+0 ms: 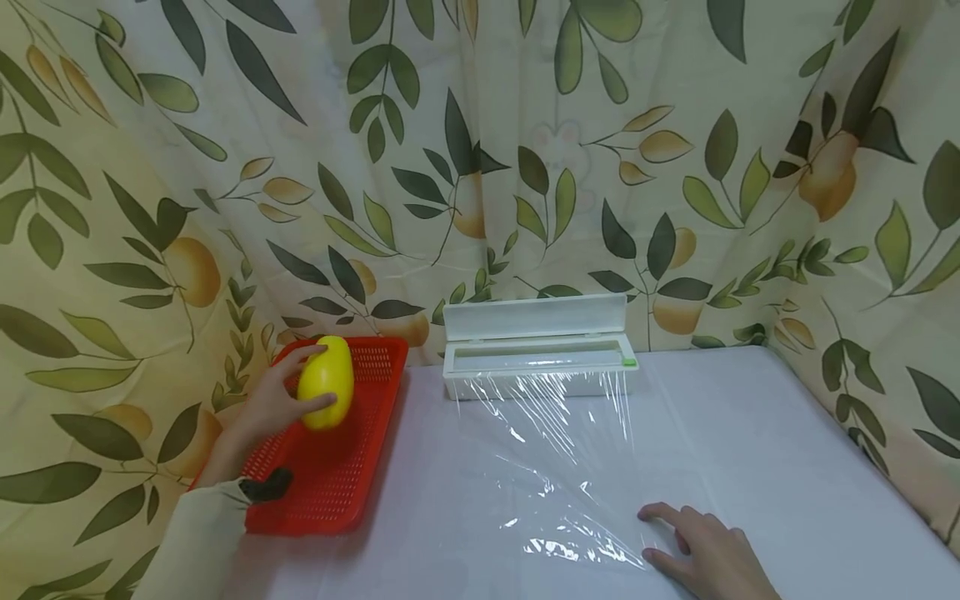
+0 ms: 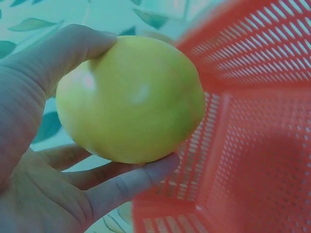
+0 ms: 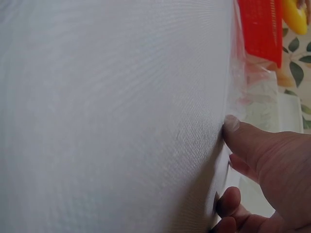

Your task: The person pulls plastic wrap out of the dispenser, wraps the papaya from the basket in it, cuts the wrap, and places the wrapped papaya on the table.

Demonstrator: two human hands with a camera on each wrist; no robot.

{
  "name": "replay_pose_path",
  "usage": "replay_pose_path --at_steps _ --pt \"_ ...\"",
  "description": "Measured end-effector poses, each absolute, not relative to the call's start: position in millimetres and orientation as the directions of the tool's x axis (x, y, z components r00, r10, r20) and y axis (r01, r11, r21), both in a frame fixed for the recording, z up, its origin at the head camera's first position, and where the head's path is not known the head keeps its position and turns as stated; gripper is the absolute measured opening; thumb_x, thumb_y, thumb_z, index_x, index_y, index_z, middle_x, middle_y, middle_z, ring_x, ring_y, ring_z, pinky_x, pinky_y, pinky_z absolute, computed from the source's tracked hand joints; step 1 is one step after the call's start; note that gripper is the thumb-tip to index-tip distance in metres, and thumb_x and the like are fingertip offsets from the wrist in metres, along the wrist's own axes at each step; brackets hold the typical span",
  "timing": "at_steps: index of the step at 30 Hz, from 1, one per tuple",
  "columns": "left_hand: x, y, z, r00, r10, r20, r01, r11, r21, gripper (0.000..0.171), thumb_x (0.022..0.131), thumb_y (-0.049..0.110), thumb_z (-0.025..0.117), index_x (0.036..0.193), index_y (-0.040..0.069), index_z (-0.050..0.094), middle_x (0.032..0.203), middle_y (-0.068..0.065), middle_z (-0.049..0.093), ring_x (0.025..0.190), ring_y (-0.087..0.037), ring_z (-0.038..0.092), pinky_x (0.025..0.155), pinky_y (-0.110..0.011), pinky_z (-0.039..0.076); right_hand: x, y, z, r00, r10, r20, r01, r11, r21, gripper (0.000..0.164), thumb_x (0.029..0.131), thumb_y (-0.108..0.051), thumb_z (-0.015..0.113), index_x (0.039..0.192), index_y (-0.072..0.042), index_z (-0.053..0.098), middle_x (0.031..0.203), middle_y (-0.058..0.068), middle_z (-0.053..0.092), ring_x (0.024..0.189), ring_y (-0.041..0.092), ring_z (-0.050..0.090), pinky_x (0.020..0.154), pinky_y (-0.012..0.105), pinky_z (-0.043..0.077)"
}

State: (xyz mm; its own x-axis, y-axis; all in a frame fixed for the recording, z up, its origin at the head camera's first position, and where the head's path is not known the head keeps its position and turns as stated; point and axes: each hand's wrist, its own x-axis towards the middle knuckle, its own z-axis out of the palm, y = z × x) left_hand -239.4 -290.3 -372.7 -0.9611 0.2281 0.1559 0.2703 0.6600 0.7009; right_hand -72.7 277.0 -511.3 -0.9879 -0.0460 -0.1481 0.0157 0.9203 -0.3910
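A: What closes the space in?
B: A leaf-and-fruit curtain (image 1: pixel 517 100), hanging behind and at both sides, right up to the far edge of the white tabletop (image 1: pixel 750 433).
A: Where's there room to move?
B: On the tabletop's right part, reaching to the curtain on that side. The left is taken up by a red perforated basket (image 1: pixel 326 496).
A: And the middle?
B: Cling film (image 1: pixel 555 479), spread crinkled and shiny toward the near side. It runs out of a white dispenser box (image 1: pixel 536 318) by the far edge, lid tipped up.
A: Hands?
B: The left hand (image 1: pixel 273 400) curls thumb and fingers round a yellow fruit (image 1: pixel 327 387) over the basket; I can't tell whether it dips below the rim. The right hand (image 1: pixel 708 550) rests fingertips by the film's near right corner, thumb and forefinger spread apart.
A: Smallest thing?
B: A green slider (image 1: pixel 628 362) at the dispenser's right end.
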Motion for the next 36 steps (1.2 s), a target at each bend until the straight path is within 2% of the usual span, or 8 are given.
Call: replay_pose_path --at_steps 3,7,15,23,27,30,34,36 --pt "-236 -284 -365 -0.951 0.241 0.192 0.304 0.633 0.712 0.079 0.086 0.018 0.085 0.153 0.014 0.044 0.154 -0.021 0.040 0.118 -0.043 0.054 0.083 -0.039 0.056 -72 277 -512 -0.989 -0.051 -0.138 0.007 0.920 -0.392 0.052 0.078 -0.041 0.086 0.124 -0.028 0.067 0.072 -0.004 0.042 0.068 0.016 0.041 0.061 0.037 0.031" --pt "-234 -271 -355 -0.940 0.265 0.214 0.333 0.590 0.735 0.079 0.086 0.019 0.085 0.154 0.018 0.045 0.159 -0.014 0.036 0.127 -0.043 0.051 0.084 -0.039 0.056 -71 277 -513 -0.990 -0.059 -0.130 -0.003 0.920 -0.391 0.053 0.078 -0.041 0.086 0.125 -0.027 0.066 0.072 -0.004 0.042 0.068 0.016 0.040 0.061 0.037 0.031" --pt "-234 -236 -345 -0.906 0.333 0.259 0.413 0.573 0.707 0.076 0.085 0.022 0.087 0.151 0.025 0.049 0.151 -0.010 0.046 0.117 -0.040 0.059 0.086 -0.047 0.056 -71 277 -513 -0.990 -0.049 -0.135 0.006 0.923 -0.384 0.053 0.078 -0.041 0.086 0.125 -0.026 0.067 0.072 -0.003 0.042 0.068 0.016 0.040 0.061 0.037 0.031" --pt "-234 -202 -334 -0.858 0.413 0.306 0.501 0.537 0.679 0.077 0.082 0.020 0.088 0.149 0.026 0.051 0.152 -0.004 0.047 0.122 -0.036 0.057 0.092 -0.051 0.056 -73 277 -513 -0.988 -0.047 -0.146 0.012 0.925 -0.379 0.053 0.078 -0.043 0.086 0.126 -0.027 0.066 0.072 -0.004 0.043 0.068 0.016 0.041 0.061 0.037 0.032" --pt "-234 -186 -333 -0.845 0.458 0.276 0.507 0.520 0.687 0.077 0.082 0.018 0.087 0.148 0.030 0.051 0.149 -0.003 0.050 0.119 -0.037 0.058 0.086 -0.047 0.058 -74 277 -512 -0.987 -0.045 -0.156 0.018 0.926 -0.377 0.054 0.078 -0.043 0.086 0.126 -0.028 0.067 0.073 -0.004 0.043 0.068 0.016 0.041 0.061 0.037 0.032" --pt "-235 -173 -336 -0.833 0.491 0.256 0.518 0.527 0.674 0.076 0.081 0.019 0.086 0.148 0.030 0.052 0.153 -0.003 0.048 0.119 -0.035 0.057 0.085 -0.044 0.058 -73 277 -512 -0.988 -0.048 -0.146 0.010 0.927 -0.374 0.053 0.078 -0.042 0.086 0.126 -0.028 0.067 0.073 -0.004 0.043 0.068 0.016 0.041 0.061 0.037 0.032" --pt "-234 -153 -342 -0.813 0.538 0.223 0.529 0.521 0.670 0.074 0.081 0.019 0.086 0.147 0.029 0.053 0.146 -0.005 0.052 0.113 -0.033 0.060 0.083 -0.041 0.058 -72 277 -512 -0.990 -0.049 -0.135 0.005 0.927 -0.375 0.053 0.078 -0.042 0.086 0.126 -0.028 0.067 0.073 -0.004 0.043 0.069 0.016 0.040 0.061 0.037 0.031" --pt "-234 -144 -345 -0.801 0.563 0.204 0.531 0.510 0.677 0.074 0.081 0.019 0.087 0.146 0.029 0.054 0.138 -0.005 0.056 0.110 -0.031 0.060 0.082 -0.040 0.059 -72 276 -512 -0.989 -0.050 -0.136 0.004 0.927 -0.374 0.053 0.078 -0.042 0.086 0.126 -0.028 0.067 0.073 -0.004 0.043 0.069 0.016 0.040 0.061 0.037 0.031"
